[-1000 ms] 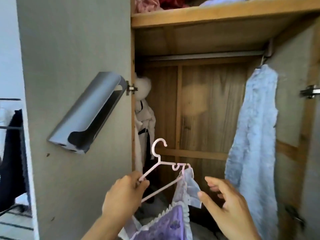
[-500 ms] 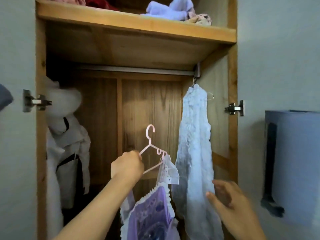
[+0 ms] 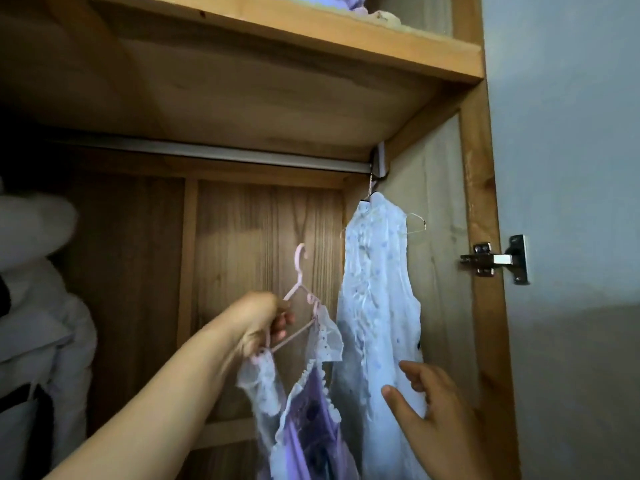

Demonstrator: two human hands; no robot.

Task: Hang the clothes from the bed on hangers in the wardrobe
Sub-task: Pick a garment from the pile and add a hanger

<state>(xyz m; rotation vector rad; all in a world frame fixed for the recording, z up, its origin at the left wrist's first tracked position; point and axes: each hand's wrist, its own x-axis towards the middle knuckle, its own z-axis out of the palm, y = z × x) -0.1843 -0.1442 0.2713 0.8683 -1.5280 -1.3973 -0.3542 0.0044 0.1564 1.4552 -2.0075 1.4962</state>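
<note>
My left hand [image 3: 258,323] grips a pink plastic hanger [image 3: 298,289] by its left arm, hook pointing up, well below the metal rail [image 3: 214,154]. A purple dress with white lace straps [image 3: 304,403] hangs from that hanger. A pale blue lace garment [image 3: 375,306] hangs on a wire hanger at the rail's right end. My right hand [image 3: 429,407] is open, fingers spread, touching the lower part of the blue garment.
A wooden shelf [image 3: 311,39] with folded clothes sits above the rail. White clothing with black trim [image 3: 38,323] hangs at the far left. The wardrobe's right side panel carries a metal hinge [image 3: 495,259].
The view has moved closer and turned right. My left hand has raised the hanger with the purple dress toward the rail. My right hand has come up onto the blue garment.
</note>
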